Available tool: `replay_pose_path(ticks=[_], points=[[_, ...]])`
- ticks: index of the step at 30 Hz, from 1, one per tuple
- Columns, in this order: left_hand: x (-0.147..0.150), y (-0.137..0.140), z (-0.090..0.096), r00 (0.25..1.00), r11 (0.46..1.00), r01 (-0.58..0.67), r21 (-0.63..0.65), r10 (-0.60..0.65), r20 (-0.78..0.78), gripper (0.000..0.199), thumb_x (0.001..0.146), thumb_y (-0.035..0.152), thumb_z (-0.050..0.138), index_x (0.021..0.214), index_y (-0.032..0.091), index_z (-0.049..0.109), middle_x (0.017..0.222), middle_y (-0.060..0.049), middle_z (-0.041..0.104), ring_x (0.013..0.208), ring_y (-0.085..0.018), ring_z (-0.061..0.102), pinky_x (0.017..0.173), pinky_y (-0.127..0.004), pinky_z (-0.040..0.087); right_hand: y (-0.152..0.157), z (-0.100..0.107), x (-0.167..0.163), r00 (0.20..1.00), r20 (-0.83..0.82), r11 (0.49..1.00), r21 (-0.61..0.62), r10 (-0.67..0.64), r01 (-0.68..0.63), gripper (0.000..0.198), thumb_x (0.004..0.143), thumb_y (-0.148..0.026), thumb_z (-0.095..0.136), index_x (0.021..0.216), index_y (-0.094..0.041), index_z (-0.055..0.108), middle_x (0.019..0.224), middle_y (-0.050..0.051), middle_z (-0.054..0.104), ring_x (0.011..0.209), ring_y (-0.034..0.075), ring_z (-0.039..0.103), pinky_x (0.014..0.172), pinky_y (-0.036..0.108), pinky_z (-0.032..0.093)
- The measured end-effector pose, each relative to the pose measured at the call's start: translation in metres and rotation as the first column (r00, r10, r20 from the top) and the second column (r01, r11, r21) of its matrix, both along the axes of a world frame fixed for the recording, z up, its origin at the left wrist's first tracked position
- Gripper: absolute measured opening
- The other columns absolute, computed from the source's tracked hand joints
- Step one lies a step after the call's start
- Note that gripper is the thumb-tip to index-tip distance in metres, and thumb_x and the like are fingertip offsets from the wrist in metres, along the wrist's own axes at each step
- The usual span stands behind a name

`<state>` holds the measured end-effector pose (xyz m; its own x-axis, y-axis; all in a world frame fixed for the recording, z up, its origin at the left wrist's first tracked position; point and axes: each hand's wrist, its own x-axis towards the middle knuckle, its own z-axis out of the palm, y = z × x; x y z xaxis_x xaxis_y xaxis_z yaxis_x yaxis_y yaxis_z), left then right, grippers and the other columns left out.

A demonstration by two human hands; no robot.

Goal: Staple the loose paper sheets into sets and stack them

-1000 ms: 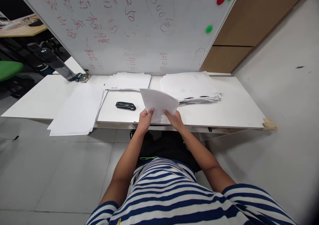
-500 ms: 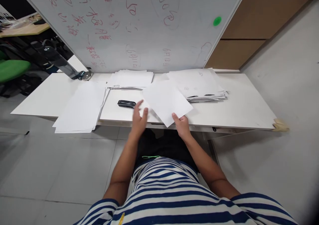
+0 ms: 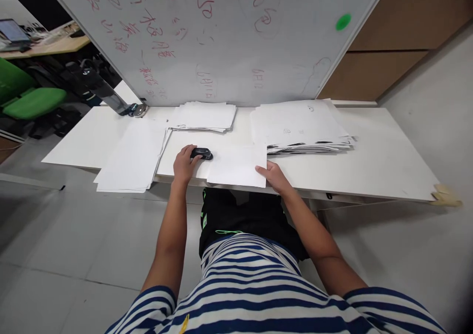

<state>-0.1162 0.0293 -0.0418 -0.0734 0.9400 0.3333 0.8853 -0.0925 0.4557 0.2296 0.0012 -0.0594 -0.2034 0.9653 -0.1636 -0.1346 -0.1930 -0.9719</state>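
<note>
My left hand (image 3: 185,163) is closed around the left end of a black stapler (image 3: 202,153) that lies on the white desk. White paper (image 3: 238,165) is pinched by its right edge between the thumb and fingers of my right hand (image 3: 272,174). The paper lies nearly square to the desk's front edge, its left side close to the stapler. Whether it is one sheet or more, I cannot tell. My right thumb rests on top of it, and the other fingers are partly hidden.
A paper stack (image 3: 129,156) overhangs the front edge at left. Behind the stapler lies a smaller paper stack (image 3: 205,116), and a thicker pile (image 3: 299,127) sits at right. A water bottle (image 3: 107,92) lies at back left. The whiteboard (image 3: 229,53) stands along the back.
My left hand has moved left and taken hold of the stapler. My right hand has turned the paper from a slant to nearly straight and lowered it toward the desk's front.
</note>
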Motion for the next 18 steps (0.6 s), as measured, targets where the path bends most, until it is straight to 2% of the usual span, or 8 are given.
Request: replay_pose_path(ticks=[7, 13, 18], points=[[0.012, -0.008, -0.001, 1.0, 1.0, -0.007, 0.017, 0.007, 0.022, 0.043, 0.092, 0.041, 0.061, 0.132, 0.027, 0.061, 0.141, -0.007, 0.059, 0.129, -0.028, 0.055, 0.105, -0.038, 0.044, 0.004, -0.002, 0.003, 0.987, -0.161, 0.997, -0.074, -0.015, 0.003, 0.052, 0.069, -0.048, 0.083, 0.111, -0.019, 0.073, 0.106, 0.008, 0.078, 0.096, 0.027, 0.072, 0.091, 0.043, 0.054], [0.029, -0.02, -0.001, 0.998, 1.0, -0.03, 0.0, 0.03, 0.049, 0.043, 0.092, 0.042, 0.061, 0.133, 0.03, 0.061, 0.142, -0.006, 0.059, 0.126, -0.029, 0.057, 0.101, -0.039, 0.048, 0.0, 0.001, 0.001, 0.988, -0.13, 0.994, -0.093, -0.077, 0.065, 0.05, 0.066, -0.047, 0.083, 0.105, -0.018, 0.074, 0.101, 0.008, 0.078, 0.095, 0.028, 0.072, 0.087, 0.042, 0.055], [0.029, -0.02, -0.002, 0.996, 0.998, -0.051, 0.024, 0.049, 0.072, 0.043, 0.093, 0.042, 0.06, 0.134, 0.03, 0.06, 0.141, -0.006, 0.06, 0.126, -0.028, 0.057, 0.099, -0.037, 0.048, -0.005, 0.0, 0.003, 0.979, -0.144, 0.987, -0.091, -0.145, 0.133, 0.046, 0.067, -0.045, 0.081, 0.103, -0.018, 0.073, 0.098, 0.007, 0.078, 0.092, 0.028, 0.072, 0.08, 0.04, 0.055]])
